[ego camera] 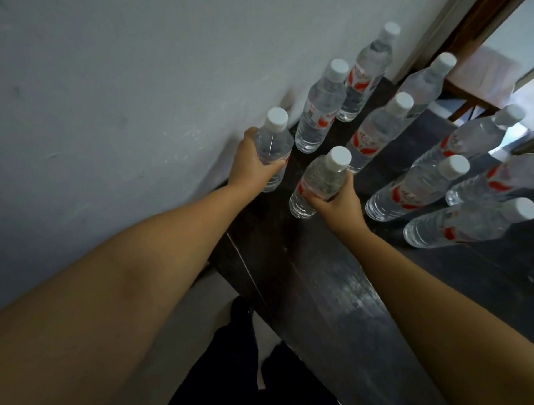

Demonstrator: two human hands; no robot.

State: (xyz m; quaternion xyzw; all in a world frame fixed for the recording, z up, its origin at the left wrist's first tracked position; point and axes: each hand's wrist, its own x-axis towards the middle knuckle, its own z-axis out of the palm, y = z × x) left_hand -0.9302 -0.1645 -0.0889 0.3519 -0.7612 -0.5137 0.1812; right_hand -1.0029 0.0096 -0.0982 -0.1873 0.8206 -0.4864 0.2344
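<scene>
Several clear water bottles with white caps and red-and-white labels stand on a dark wooden table [332, 291]. My left hand [249, 161] grips one bottle [274, 141] at the table's left end, close to the wall. My right hand [336, 202] grips a second bottle [322, 177] around its lower body, just right of the first. Both held bottles are upright; whether their bases touch the table I cannot tell.
A grey-white wall [111, 88] runs along the table's left side. More bottles stand behind [320, 106] and to the right [416, 190]. A wooden door frame [468, 36] and a doorway lie at the top right. Dark trousers [252, 370] show below the table edge.
</scene>
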